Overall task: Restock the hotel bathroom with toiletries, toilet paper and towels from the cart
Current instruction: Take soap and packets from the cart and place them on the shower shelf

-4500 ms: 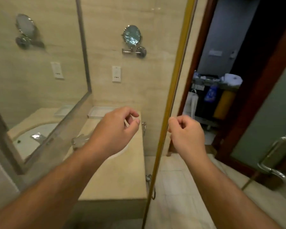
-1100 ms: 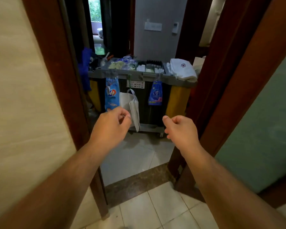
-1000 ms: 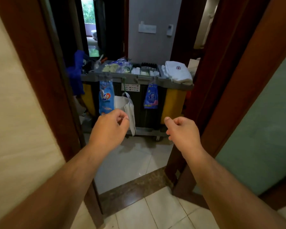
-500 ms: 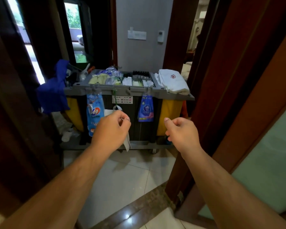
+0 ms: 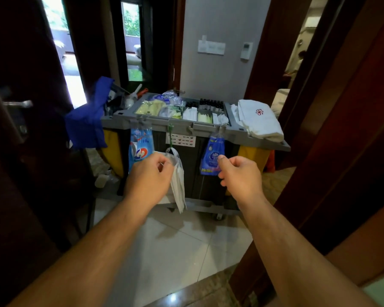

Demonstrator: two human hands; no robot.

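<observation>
You stand in a dark wooden doorway point(image 5: 333, 138), facing a grey plastic housekeeping cart point(image 5: 264, 140) that sits on the pale tiled floor point(image 5: 175, 251) beyond the threshold. Your left hand point(image 5: 150, 177) and right hand point(image 5: 242, 177) are both raised in front of the cart's near side. The fingers point(image 5: 236, 161) of each are curled in toward the palm, with nothing visible in either grip.

On top of the cart, a stack of folded white towels with a red flower emblem point(image 5: 261, 121) lies at the right end, its edge drooping over the rim. Left of the towels, a row of small dark toiletry bottles point(image 5: 211, 104) stands in a rear compartment. In front of them, white and pale-yellow wrapped sachets point(image 5: 194, 115) fill divided compartments. Clear plastic packets point(image 5: 171, 98) are heaped toward the back left.

From the cart's front rim hang a large blue printed refill pouch point(image 5: 141, 145) at left and a smaller blue pouch point(image 5: 213, 155), which sits just beside your right hand in the view. Between the pouches, a bundle of white plastic bags point(image 5: 179, 189) dangles from a green hook point(image 5: 170, 135). Your left hand overlaps the bundle in the view, and you can't tell whether they touch.

A blue cloth point(image 5: 87, 127) is draped over the cart's left end, above a yellow fabric bag point(image 5: 113, 149). A white switch panel point(image 5: 211, 48) is mounted on the grey wall point(image 5: 220, 74) behind the cart.
</observation>
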